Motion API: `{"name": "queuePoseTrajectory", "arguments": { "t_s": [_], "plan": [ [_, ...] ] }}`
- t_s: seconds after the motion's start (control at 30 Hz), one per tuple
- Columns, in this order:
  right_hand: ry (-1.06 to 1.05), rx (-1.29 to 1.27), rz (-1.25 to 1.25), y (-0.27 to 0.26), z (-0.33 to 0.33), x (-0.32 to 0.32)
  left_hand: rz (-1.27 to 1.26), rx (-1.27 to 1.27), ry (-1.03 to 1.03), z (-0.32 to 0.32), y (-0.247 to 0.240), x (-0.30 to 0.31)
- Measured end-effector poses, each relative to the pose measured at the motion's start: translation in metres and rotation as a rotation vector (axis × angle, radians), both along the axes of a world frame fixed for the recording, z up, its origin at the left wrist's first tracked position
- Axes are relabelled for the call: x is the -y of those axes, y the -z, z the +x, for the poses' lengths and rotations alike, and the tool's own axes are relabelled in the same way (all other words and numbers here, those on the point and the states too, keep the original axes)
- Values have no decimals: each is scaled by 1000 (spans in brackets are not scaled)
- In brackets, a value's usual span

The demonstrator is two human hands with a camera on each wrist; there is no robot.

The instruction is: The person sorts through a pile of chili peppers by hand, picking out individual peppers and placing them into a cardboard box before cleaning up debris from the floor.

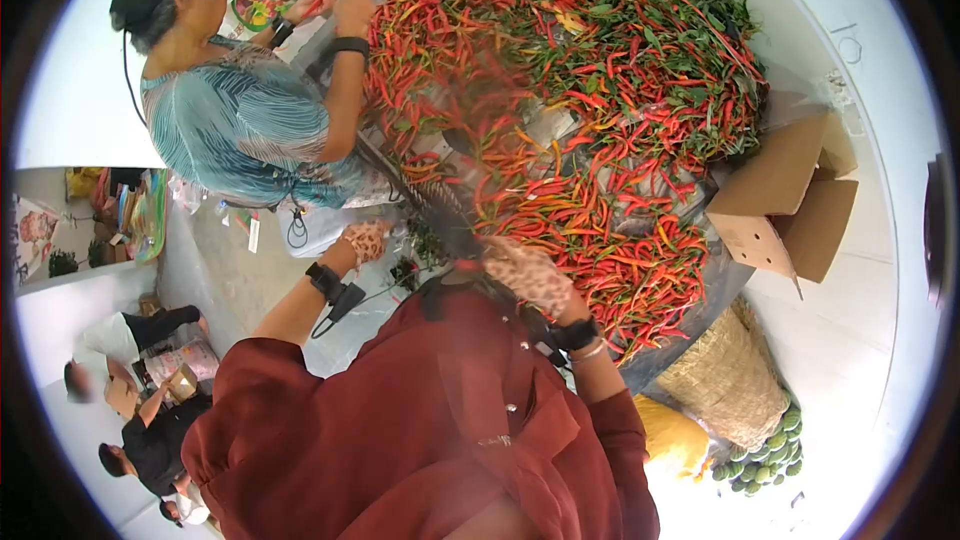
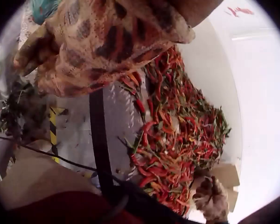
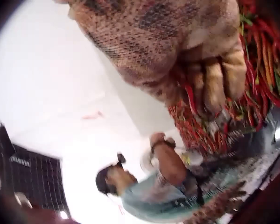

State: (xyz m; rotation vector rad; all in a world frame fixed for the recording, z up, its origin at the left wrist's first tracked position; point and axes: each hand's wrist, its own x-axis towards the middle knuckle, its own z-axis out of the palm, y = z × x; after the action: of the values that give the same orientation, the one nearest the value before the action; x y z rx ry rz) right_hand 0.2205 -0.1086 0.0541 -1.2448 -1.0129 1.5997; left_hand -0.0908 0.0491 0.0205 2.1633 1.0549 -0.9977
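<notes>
My right hand point(image 1: 528, 273), in a spotted glove, is at the near edge of a large heap of red chili peppers point(image 1: 640, 270). In the right wrist view its fingers curl round a red chili pepper point(image 3: 190, 95), partly hidden by the palm. My left hand point(image 1: 368, 238), in a matching glove, hangs to the left of the heap, near a bunch of dark green leaves point(image 1: 425, 243). Nothing shows in its grasp; in the right wrist view its fingers point(image 3: 238, 189) look loosely extended.
Another person point(image 1: 240, 120) in a patterned blue top handles chilies at the heap's left side. A cardboard box point(image 1: 765, 195) stands open at right, beside a woven sack point(image 1: 725, 375) and a pile of green produce point(image 1: 765, 460). Several people sit at lower left.
</notes>
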Motion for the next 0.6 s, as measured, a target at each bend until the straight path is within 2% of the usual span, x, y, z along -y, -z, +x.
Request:
{"name": "queuePoseTrajectory", "arguments": {
  "t_s": [0.07, 0.1, 0.13, 0.17, 0.2, 0.27, 0.33, 0.4, 0.47, 0.5, 0.53, 0.6],
  "plan": [
    [-197, 637, 237, 13, -9, -15, 115, 161, -190, 14, -16, -3],
    [-193, 648, 147, 5, -3, -21, 118, 160, -202, 12, 1, -6],
    [-203, 646, 152, 7, 4, -20, 285, 377, -45, 8, 31, -7],
    [-68, 706, 199, 11, 12, -17, 450, 590, 122, 6, 47, -10],
    [72, 764, 243, 15, 21, -12, 449, 589, 119, 18, 50, -17],
    [122, 713, 147, 40, 43, 7, -54, 699, -437, 67, 59, -24],
    [168, 667, 53, 46, 60, 27, 20, 731, -383, 109, 39, -18],
    [339, 626, -114, 41, 69, 48, 95, 757, -335, 139, 36, -13],
    [392, 583, -186, 73, 83, 77, 518, 814, -82, 161, 47, -14],
    [450, 533, -256, 86, 86, 89, 506, 809, -94, 168, 49, -16],
    [435, 533, -275, 72, 81, 90, 500, 777, -59, 173, 50, -20],
    [549, 348, -377, 49, 73, 89, 475, 732, -38, 179, 47, -24]
  ]
}}
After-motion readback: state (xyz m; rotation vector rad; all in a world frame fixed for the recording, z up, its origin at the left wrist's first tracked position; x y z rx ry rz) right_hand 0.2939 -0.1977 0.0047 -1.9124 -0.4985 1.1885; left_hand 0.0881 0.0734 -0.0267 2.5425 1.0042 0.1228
